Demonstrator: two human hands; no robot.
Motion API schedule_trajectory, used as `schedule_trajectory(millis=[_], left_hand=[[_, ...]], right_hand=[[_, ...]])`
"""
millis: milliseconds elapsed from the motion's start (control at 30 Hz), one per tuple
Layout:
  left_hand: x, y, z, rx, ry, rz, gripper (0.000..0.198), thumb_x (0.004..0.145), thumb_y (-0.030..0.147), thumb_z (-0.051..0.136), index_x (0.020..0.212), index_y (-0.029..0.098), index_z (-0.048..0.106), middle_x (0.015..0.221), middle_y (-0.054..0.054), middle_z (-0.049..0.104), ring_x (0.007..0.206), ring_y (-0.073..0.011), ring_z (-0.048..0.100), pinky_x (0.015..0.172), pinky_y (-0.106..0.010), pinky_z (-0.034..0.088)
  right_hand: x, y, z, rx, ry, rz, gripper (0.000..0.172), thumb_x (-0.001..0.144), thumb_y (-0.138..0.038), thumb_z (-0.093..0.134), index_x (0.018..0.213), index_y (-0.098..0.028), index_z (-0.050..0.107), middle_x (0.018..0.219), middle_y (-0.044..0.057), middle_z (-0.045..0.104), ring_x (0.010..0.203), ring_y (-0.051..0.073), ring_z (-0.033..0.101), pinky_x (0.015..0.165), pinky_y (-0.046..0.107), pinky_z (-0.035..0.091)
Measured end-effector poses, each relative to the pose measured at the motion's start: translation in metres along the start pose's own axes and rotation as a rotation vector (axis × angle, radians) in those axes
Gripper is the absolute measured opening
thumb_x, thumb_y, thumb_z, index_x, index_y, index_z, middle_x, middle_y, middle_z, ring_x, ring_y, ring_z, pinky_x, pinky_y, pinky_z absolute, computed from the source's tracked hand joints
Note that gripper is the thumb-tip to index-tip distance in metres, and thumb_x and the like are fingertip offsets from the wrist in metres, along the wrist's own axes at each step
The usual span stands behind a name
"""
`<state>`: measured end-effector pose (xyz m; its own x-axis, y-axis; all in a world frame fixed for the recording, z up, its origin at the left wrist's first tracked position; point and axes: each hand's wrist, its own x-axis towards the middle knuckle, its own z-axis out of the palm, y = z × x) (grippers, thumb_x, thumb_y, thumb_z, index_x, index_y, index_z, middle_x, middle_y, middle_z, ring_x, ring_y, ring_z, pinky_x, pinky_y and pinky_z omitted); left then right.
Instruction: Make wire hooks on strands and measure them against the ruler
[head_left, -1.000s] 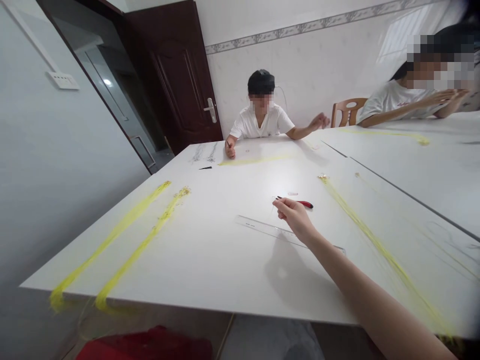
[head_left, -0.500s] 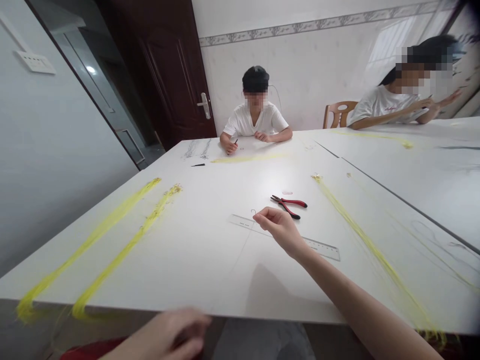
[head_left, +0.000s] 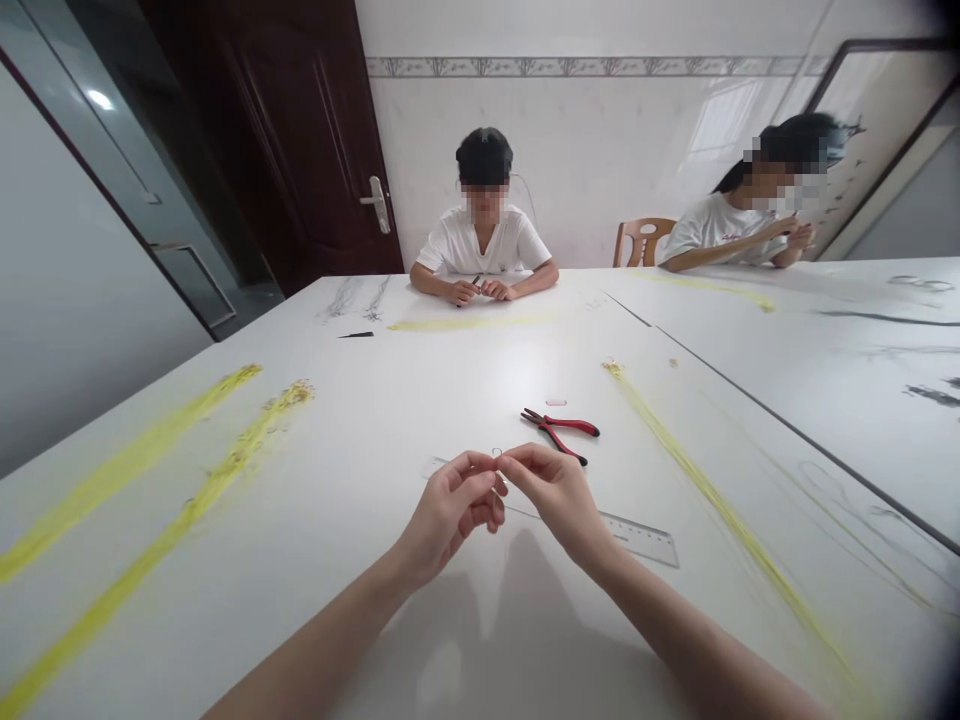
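Observation:
My left hand (head_left: pixel 452 508) and my right hand (head_left: pixel 553 492) meet over the white table (head_left: pixel 360 560), fingertips pinched together on a small thin wire hook (head_left: pixel 496 454). Both hands hover above a clear plastic ruler (head_left: pixel 637 537) that lies flat under them. Red-handled pliers (head_left: pixel 562 430) rest on the table just beyond my right hand, untouched. A tiny clear piece (head_left: pixel 556 402) lies past the pliers.
Long yellow strand bundles lie at left (head_left: pixel 187 510) and right (head_left: pixel 697 480). One person (head_left: pixel 484 235) sits across the table, another (head_left: pixel 739 225) at the adjoining table (head_left: pixel 825 340) on the right. A dark door (head_left: pixel 300 150) stands behind.
My left hand rose from below the table edge and joined my right hand on the wire hook. My right hand drew back from the pliers toward me. The view tilted right.

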<state>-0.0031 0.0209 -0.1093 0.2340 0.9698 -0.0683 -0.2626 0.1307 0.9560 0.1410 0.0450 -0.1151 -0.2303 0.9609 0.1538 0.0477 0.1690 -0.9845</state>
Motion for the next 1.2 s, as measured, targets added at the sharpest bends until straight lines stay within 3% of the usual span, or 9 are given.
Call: schedule_trajectory(millis=[100,200,467,600,767,933,1200], left_hand=[[-0.003,-0.002,-0.008,0.051,0.033,-0.014,0.015,0.084,0.031,0.058,0.08,0.016,0.057,0.058,0.004,0.046,0.052,-0.0074,0.041,0.049,-0.021,0.03],[-0.002,-0.001,-0.012,0.11,0.059,-0.005,0.018,0.083,0.033,0.061,0.076,0.016,0.059,0.055,0.005,0.044,0.052,-0.0076,0.037,0.051,-0.023,0.029],[-0.001,-0.001,-0.013,0.026,0.03,-0.035,0.018,0.087,0.026,0.051,0.071,0.017,0.054,0.074,-0.001,0.055,0.075,-0.0125,0.052,0.072,-0.027,0.04],[0.0,-0.002,-0.014,-0.073,0.002,-0.129,0.01,0.086,0.027,0.049,0.082,0.018,0.05,0.074,-0.001,0.051,0.064,-0.0094,0.047,0.056,-0.021,0.035],[0.0,-0.005,-0.017,-0.051,0.009,-0.139,0.009,0.084,0.026,0.051,0.085,0.017,0.052,0.06,0.005,0.039,0.052,-0.0065,0.031,0.05,-0.02,0.025],[-0.002,-0.004,-0.016,0.078,0.025,-0.05,0.009,0.085,0.025,0.05,0.084,0.017,0.054,0.058,0.005,0.036,0.054,-0.008,0.03,0.051,-0.022,0.027],[-0.007,-0.017,-0.011,0.441,0.232,0.303,0.01,0.084,0.03,0.059,0.082,0.02,0.061,0.071,0.002,0.052,0.058,-0.0093,0.041,0.055,-0.025,0.033]], right_hand=[[-0.001,0.004,0.005,-0.009,-0.018,0.023,0.027,0.078,-0.047,0.059,0.075,-0.02,0.065,0.073,0.003,0.065,0.071,0.016,0.058,0.066,0.03,0.046],[-0.002,0.006,0.006,-0.018,-0.044,0.033,0.028,0.081,-0.047,0.056,0.075,-0.021,0.063,0.071,0.002,0.064,0.071,0.016,0.058,0.066,0.03,0.046],[-0.005,0.012,0.008,-0.185,0.024,-0.038,0.021,0.08,-0.041,0.058,0.074,-0.023,0.065,0.068,0.001,0.059,0.063,0.013,0.05,0.057,0.028,0.041],[-0.009,0.016,0.014,-0.288,0.072,-0.156,0.014,0.078,-0.035,0.059,0.072,-0.025,0.066,0.061,0.0,0.051,0.06,0.013,0.045,0.061,0.031,0.039],[-0.011,0.015,0.017,-0.32,0.11,-0.202,0.014,0.078,-0.034,0.059,0.07,-0.024,0.064,0.06,0.0,0.049,0.061,0.014,0.045,0.067,0.034,0.038],[-0.009,0.01,0.013,-0.247,0.078,-0.079,0.02,0.081,-0.039,0.056,0.073,-0.022,0.064,0.069,0.001,0.057,0.066,0.014,0.051,0.063,0.029,0.04],[-0.006,0.01,0.01,-0.11,-0.008,0.103,0.029,0.082,-0.047,0.055,0.077,-0.02,0.064,0.073,0.001,0.064,0.073,0.015,0.056,0.067,0.029,0.043]])
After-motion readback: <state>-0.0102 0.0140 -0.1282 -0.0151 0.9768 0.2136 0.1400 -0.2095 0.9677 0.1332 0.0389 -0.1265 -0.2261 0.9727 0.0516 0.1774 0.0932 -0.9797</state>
